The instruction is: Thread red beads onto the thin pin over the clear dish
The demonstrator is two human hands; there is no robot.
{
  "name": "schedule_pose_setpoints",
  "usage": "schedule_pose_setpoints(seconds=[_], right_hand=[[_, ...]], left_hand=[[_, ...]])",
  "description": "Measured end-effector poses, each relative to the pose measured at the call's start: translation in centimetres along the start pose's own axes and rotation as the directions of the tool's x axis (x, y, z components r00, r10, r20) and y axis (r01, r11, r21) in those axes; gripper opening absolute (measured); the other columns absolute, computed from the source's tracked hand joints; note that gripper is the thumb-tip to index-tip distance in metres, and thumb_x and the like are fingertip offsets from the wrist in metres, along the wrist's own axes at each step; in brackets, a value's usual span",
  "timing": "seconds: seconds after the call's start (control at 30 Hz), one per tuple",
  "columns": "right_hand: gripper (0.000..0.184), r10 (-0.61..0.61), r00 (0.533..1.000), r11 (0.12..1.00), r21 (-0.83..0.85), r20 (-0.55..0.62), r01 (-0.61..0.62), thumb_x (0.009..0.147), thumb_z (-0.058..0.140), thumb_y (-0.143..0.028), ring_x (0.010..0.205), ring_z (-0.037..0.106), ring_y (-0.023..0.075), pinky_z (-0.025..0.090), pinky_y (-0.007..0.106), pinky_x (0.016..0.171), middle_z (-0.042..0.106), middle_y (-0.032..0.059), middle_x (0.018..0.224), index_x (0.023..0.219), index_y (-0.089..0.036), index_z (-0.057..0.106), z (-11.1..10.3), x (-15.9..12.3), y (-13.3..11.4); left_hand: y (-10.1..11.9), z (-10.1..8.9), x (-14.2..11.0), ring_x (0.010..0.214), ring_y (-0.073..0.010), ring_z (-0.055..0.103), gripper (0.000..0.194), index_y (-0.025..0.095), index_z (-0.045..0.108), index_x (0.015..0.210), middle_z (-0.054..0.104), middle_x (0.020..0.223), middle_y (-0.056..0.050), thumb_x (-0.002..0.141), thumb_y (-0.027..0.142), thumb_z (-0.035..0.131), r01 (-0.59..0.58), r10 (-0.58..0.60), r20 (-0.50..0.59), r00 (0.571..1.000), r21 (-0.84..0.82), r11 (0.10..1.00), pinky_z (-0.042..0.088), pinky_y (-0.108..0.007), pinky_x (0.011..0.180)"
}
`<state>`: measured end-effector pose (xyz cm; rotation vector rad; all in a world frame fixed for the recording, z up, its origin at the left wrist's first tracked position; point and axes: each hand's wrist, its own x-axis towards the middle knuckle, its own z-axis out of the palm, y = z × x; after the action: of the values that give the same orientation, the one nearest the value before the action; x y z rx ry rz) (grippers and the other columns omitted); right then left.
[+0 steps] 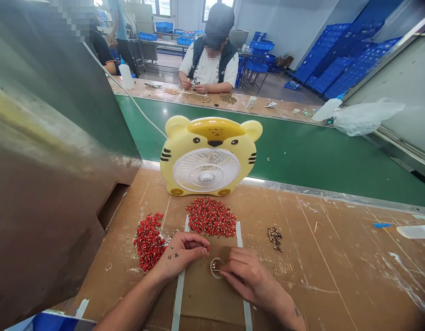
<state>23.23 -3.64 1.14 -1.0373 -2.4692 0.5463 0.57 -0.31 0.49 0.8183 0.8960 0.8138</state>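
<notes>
My left hand (186, 252) is pinched on a small red piece (207, 248), mostly hidden by the fingertips. Between the fingers of my right hand (249, 275) is a thin pale stick (216, 270), its tip over a small round clear dish (212, 263). A few tiny bits seem to lie in the dish, too small to name. Beyond both hands spreads a pile of small red pieces with metallic ends (212, 217). A second red pile (148, 241) lies beside my left wrist. To the right of my right hand is a small heap of dark and gold pieces (275, 236).
A yellow animal-shaped fan (209, 156) stands behind the piles. A metal housing (60, 184) rises on the left. Across the green belt (302, 156) a co-worker (209, 59) sits handling small parts. On the right lie a blue-tipped white bottle (414, 231) and a plastic bag (364, 118).
</notes>
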Motion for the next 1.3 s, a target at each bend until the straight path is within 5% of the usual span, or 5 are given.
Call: schedule_pose_setpoints(seconds=[0.2, 0.43, 0.53, 1.07, 1.3], right_hand=[[0.025, 0.036, 0.999, 0.997, 0.069, 0.022, -0.037, 0.098, 0.051, -0.022, 0.067, 0.054, 0.0171, 0.042, 0.029, 0.062, 0.06, 0.0031, 0.068, 0.077, -0.018, 0.066, -0.7, 0.2, 0.1], [0.02, 0.28, 0.9, 0.913, 0.384, -0.334, -0.141, 0.094, 0.058, -0.025, 0.058, 0.054, 0.0152, 0.04, 0.026, 0.054, 0.058, 0.0005, 0.062, 0.077, -0.019, 0.067, -1.4, 0.3, -0.1], [0.016, 0.31, 0.868, 0.899, 0.418, -0.388, -0.135, 0.093, 0.059, -0.022, 0.058, 0.054, 0.0153, 0.04, 0.027, 0.055, 0.057, 0.0003, 0.063, 0.08, -0.019, 0.068, -0.6, 0.4, -0.2], [0.028, 0.38, 0.85, 0.9, 0.359, -0.365, -0.248, 0.094, 0.057, -0.028, 0.055, 0.048, 0.0131, 0.036, 0.024, 0.053, 0.051, -0.0015, 0.06, 0.069, -0.018, 0.062, -0.5, 1.0, -0.4], [0.029, 0.306, 0.946, 0.931, 0.239, -0.104, -0.275, 0.094, 0.061, -0.034, 0.06, 0.053, 0.0141, 0.037, 0.025, 0.057, 0.056, -0.0003, 0.063, 0.069, -0.019, 0.063, -0.7, 0.1, -0.2]], left_hand=[[-0.5, 0.0, 0.0, 0.065, -0.0141, 0.067, 0.017, 0.015, 0.078, 0.079, 0.076, 0.069, -0.003, 0.065, 0.023, 0.084, 0.039, -0.039, 0.009, 0.999, -0.017, 0.999, 0.048, -0.023, 0.067], [-0.7, 0.2, 0.1, 0.059, -0.0117, 0.064, 0.017, 0.015, 0.077, 0.078, 0.075, 0.066, -0.002, 0.066, 0.025, 0.083, 0.062, -0.062, -0.014, 0.998, -0.023, 0.998, 0.046, -0.022, 0.063], [-0.6, 0.2, 0.1, 0.059, -0.0116, 0.063, 0.017, 0.014, 0.077, 0.077, 0.075, 0.066, -0.001, 0.066, 0.025, 0.084, 0.068, -0.068, -0.013, 0.998, -0.026, 0.997, 0.045, -0.022, 0.062], [-1.0, -0.1, 0.1, 0.062, -0.0123, 0.062, 0.016, 0.014, 0.077, 0.08, 0.073, 0.067, -0.001, 0.068, 0.025, 0.083, 0.055, -0.055, -0.005, 0.998, 0.05, 0.997, 0.043, -0.022, 0.064], [-0.8, -0.2, 0.2, 0.062, -0.0121, 0.061, 0.017, 0.015, 0.077, 0.079, 0.071, 0.066, 0.0, 0.067, 0.025, 0.082, 0.071, -0.07, -0.024, 0.997, 0.086, 0.994, 0.042, -0.021, 0.063]])
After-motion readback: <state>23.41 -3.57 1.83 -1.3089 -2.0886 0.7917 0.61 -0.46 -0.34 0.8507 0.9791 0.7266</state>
